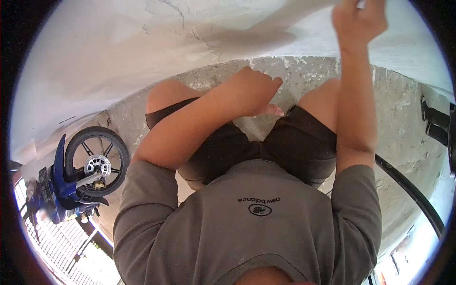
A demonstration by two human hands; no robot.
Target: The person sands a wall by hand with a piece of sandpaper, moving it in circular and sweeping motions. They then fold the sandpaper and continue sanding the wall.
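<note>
My left hand [254, 92] hangs over the gap between my knees, its back toward me. The thumb stands apart from the loosely bent fingers, and nothing shows between them. At the upper right, my right hand [359, 23] is raised in front of the white wall [266, 33]. Its fingers are curled together, slightly blurred and partly cut off by the top edge. Whatever they may pinch is hidden, and I cannot tell whether they touch the wall. A soft shadow of the arm falls across the wall, which has thin cracks at its upper left.
Rough grey concrete floor [399, 114] lies around my bent legs. A blue motorcycle [61, 185] with its wheel [71, 161] toward me stands at left, by a barred gate [59, 249]. A black curved tube [413, 194] runs at right, and a person's dark-clothed legs [436, 118] show beyond.
</note>
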